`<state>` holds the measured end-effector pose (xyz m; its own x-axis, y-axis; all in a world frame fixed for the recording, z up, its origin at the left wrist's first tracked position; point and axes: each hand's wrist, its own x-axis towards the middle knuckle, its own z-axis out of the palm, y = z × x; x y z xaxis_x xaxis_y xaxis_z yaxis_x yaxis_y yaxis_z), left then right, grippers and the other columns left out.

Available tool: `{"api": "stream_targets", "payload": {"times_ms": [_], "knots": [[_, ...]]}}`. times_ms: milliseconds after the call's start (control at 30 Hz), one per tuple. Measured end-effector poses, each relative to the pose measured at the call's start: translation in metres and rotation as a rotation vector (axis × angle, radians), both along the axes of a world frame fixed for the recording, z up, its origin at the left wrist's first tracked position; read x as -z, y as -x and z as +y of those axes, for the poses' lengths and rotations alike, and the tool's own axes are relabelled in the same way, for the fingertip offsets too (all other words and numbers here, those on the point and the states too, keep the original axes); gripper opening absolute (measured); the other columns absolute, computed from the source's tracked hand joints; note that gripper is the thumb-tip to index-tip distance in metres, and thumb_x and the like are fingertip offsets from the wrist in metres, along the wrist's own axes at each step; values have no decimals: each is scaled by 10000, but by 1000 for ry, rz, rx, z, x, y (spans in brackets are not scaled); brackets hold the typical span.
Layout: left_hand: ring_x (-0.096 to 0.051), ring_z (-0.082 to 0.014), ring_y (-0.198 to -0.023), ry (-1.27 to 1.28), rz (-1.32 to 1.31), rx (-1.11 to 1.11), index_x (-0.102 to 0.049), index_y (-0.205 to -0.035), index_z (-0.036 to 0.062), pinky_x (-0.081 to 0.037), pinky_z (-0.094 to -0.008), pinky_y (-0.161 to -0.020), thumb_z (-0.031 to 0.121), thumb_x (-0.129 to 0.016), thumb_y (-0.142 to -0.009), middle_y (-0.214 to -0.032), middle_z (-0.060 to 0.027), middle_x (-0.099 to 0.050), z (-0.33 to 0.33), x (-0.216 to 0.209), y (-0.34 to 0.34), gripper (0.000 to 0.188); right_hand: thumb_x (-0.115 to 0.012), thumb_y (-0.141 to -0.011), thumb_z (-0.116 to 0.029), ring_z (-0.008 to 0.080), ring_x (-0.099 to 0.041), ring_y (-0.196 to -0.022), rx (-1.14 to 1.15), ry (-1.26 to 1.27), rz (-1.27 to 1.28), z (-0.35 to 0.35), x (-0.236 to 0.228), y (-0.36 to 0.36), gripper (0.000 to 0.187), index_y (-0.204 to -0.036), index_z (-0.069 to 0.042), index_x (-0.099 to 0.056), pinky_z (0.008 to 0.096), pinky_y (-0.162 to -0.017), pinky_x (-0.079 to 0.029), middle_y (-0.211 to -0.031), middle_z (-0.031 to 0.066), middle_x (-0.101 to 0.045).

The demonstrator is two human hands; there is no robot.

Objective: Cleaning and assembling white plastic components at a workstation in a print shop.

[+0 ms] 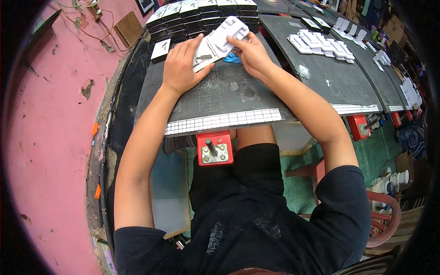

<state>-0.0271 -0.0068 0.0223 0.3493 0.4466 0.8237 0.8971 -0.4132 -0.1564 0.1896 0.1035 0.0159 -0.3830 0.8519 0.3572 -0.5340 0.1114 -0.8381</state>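
Note:
My left hand (pixel 181 68) is closed on a white printed carton (pixel 205 56), fingers along its far side and thumb at its near edge. A dark picture and a row of small marks show on the carton's face. In my right hand (pixel 253 55) is a white moulded tray (pixel 231 31), pinched at its right edge and tilted up. The tray's lower end overlaps the carton; whether it goes inside, I cannot tell. Something blue and crumpled (pixel 232 58) lies on the grey table (pixel 217 94), just under the right hand.
Black-and-white boxes (pixel 197 18) are stacked along the table's back, with a single box (pixel 160 50) at the left. White moulded trays (pixel 321 46) are piled on the table to the right, near a small clear plastic piece (pixel 303 70). A red metal clamp-like fitting (pixel 214 149) sits below the front edge.

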Motion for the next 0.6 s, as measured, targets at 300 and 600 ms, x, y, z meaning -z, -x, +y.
{"api": "stream_targets", "payload": {"times_ms": [300,600], "knots": [[-680,-349,-1214,15,-15,-68,-548,-1574,69,-538,-452,-1046,437,-872,-855,-1341,-176,-695,-3,0,-7,870,-833,-943,-28,238,-752,-1143,233,-264,-120,-21,6,7,601,-1428,5,-481,333,-944,-620,-1274,211,-725],[-676,-356,-1218,61,-46,-113,-475,-1631,87,-558,-460,-1034,416,-867,-859,-1372,-169,-667,-2,4,-1,926,-663,-1055,-198,250,-555,-1426,264,-779,-581,-15,11,0,388,-1416,-70,-727,404,-1130,-481,-1505,140,-606]]}}
